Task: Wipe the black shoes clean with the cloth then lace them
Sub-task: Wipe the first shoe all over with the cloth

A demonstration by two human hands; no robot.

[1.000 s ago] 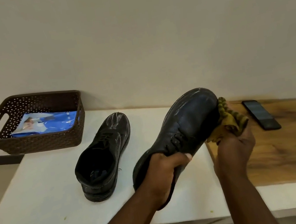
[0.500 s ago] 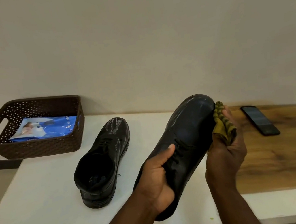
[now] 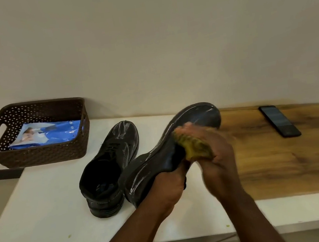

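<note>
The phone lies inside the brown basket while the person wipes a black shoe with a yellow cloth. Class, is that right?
One detail is wrong. The phone lies on the wooden surface at the right, not in the brown basket, as the head view shows. The wiping of the black shoe with the yellow cloth is right.

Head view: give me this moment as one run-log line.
phase: wiping | left hand: holds raised shoe | right hand: rubs cloth on it | other shoe: on table

Soft dim light (right hand [image 3: 213, 154] motion-blurred)
</note>
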